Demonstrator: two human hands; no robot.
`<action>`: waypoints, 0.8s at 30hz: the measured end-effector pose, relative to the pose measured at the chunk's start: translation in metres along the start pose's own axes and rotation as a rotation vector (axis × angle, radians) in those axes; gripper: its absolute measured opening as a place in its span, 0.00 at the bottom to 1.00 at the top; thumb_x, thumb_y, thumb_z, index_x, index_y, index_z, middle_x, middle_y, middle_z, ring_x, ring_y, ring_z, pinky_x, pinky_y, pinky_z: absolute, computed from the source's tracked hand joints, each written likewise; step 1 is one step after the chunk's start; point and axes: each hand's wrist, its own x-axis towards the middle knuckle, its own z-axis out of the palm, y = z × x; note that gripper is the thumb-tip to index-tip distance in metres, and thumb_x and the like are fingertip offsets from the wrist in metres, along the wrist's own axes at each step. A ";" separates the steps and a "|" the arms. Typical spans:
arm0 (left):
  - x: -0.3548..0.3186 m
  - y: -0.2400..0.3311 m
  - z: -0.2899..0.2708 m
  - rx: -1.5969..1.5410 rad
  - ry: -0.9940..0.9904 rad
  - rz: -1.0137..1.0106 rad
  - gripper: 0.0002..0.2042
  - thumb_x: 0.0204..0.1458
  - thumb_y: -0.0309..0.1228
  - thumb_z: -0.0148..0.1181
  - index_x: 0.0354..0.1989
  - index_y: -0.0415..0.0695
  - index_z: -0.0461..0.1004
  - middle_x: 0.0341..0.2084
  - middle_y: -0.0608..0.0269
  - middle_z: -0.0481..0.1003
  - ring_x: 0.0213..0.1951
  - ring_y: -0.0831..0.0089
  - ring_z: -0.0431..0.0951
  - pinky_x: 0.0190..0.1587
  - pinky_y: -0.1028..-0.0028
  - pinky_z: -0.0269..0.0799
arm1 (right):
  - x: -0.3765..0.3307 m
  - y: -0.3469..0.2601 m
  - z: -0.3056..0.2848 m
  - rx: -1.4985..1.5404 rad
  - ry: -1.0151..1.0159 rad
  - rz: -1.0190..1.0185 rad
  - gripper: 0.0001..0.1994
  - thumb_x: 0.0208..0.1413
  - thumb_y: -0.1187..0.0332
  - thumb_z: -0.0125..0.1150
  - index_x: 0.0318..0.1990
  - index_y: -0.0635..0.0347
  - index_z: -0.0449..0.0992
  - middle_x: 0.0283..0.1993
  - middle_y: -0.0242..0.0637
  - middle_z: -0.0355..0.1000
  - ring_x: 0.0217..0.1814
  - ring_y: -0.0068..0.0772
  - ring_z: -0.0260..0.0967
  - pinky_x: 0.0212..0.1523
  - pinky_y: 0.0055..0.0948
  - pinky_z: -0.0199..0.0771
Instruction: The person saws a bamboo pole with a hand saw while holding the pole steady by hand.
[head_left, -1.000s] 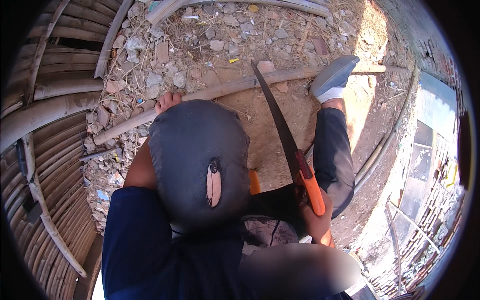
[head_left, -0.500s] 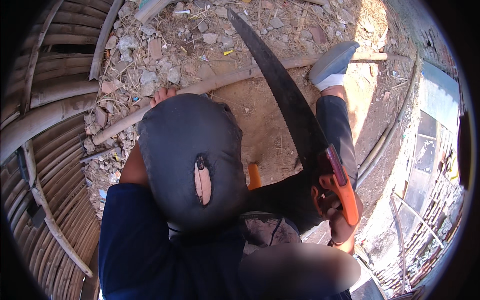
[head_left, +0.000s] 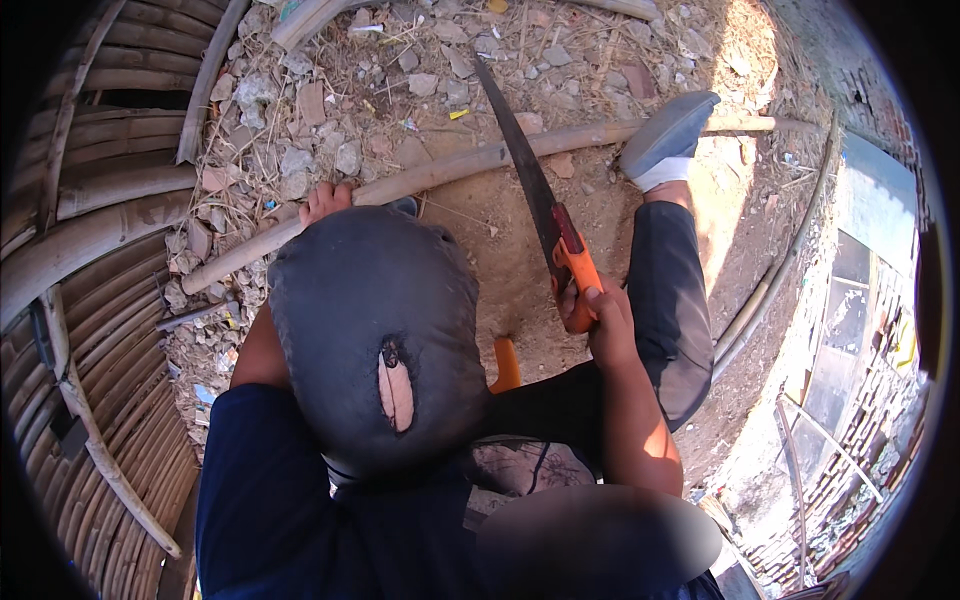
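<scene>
A handsaw (head_left: 570,262) with an orange handle and dark toothed blade is gripped in my right hand (head_left: 612,318). Its blade (head_left: 522,150) points away from me and crosses over a long bamboo pole (head_left: 450,172) in view; whether it touches the pole I cannot tell. At the left, the fingers of my left hand (head_left: 326,201) curl over that pole, while the rest of the hand is hidden. A large rounded black padded thing (head_left: 370,290), with a torn slit showing pinkish material, covers much of my left forearm.
My shod foot (head_left: 670,135) rests by the pole at the right. An orange curved piece (head_left: 506,364) shows beside the black padded thing. Slatted bamboo (head_left: 120,340) stands at the left, rubble (head_left: 350,100) lies beyond the pole, and more poles (head_left: 765,285) lie at the right.
My right hand has moved forward and left with the saw, and the blade has turned so it looks narrower. My left hand stays at the pole.
</scene>
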 end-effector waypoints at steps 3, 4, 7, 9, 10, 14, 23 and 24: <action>-0.002 0.000 0.003 -0.021 0.088 0.031 0.23 0.52 0.47 0.62 0.56 0.56 0.74 0.48 0.64 0.70 0.56 0.62 0.71 0.58 0.53 0.61 | -0.002 0.001 -0.001 0.001 -0.013 0.035 0.18 0.58 0.66 0.50 0.52 0.66 0.72 0.37 0.37 0.74 0.34 0.24 0.68 0.37 0.23 0.65; -0.001 0.001 0.003 -0.017 0.075 0.027 0.23 0.51 0.47 0.62 0.56 0.56 0.74 0.48 0.64 0.70 0.56 0.62 0.70 0.58 0.53 0.61 | -0.001 0.000 -0.004 -0.033 -0.020 0.049 0.20 0.58 0.68 0.49 0.56 0.66 0.70 0.37 0.37 0.74 0.35 0.24 0.68 0.37 0.23 0.66; 0.001 0.005 -0.003 -0.015 0.029 0.012 0.23 0.51 0.47 0.62 0.56 0.57 0.74 0.49 0.63 0.70 0.57 0.62 0.70 0.58 0.52 0.62 | -0.003 -0.010 0.007 -0.182 0.063 0.057 0.26 0.56 0.73 0.49 0.64 0.63 0.62 0.38 0.37 0.74 0.35 0.23 0.67 0.37 0.24 0.67; 0.000 0.006 -0.010 -0.026 -0.009 -0.005 0.23 0.51 0.47 0.62 0.56 0.57 0.74 0.49 0.63 0.70 0.57 0.61 0.70 0.58 0.52 0.61 | -0.006 -0.019 0.013 -0.238 0.074 0.043 0.28 0.57 0.75 0.49 0.67 0.60 0.57 0.38 0.37 0.74 0.34 0.22 0.67 0.37 0.24 0.68; 0.000 0.004 -0.008 -0.023 0.001 -0.005 0.23 0.51 0.47 0.62 0.56 0.57 0.74 0.49 0.63 0.70 0.57 0.61 0.70 0.58 0.52 0.61 | -0.011 -0.022 0.014 -0.237 0.041 0.033 0.27 0.59 0.75 0.50 0.67 0.59 0.55 0.38 0.37 0.74 0.33 0.21 0.66 0.37 0.23 0.68; 0.003 0.000 0.001 -0.004 -0.013 -0.016 0.23 0.51 0.47 0.61 0.55 0.57 0.74 0.48 0.63 0.70 0.56 0.61 0.71 0.58 0.52 0.62 | -0.048 -0.013 0.012 -0.006 0.107 0.073 0.23 0.67 0.71 0.53 0.65 0.55 0.54 0.37 0.36 0.72 0.31 0.18 0.64 0.35 0.22 0.68; -0.004 -0.005 0.005 -0.016 0.066 0.034 0.23 0.51 0.48 0.61 0.55 0.57 0.74 0.48 0.62 0.70 0.57 0.60 0.71 0.59 0.52 0.62 | -0.057 -0.040 0.010 0.051 0.001 0.099 0.21 0.69 0.65 0.58 0.62 0.53 0.55 0.43 0.37 0.69 0.36 0.20 0.67 0.41 0.21 0.71; -0.004 -0.004 0.003 -0.018 0.052 0.032 0.23 0.51 0.48 0.61 0.56 0.57 0.73 0.48 0.61 0.70 0.57 0.60 0.71 0.59 0.52 0.62 | -0.060 -0.045 0.012 0.133 -0.048 -0.036 0.22 0.68 0.65 0.59 0.62 0.53 0.55 0.44 0.38 0.69 0.37 0.20 0.67 0.43 0.22 0.72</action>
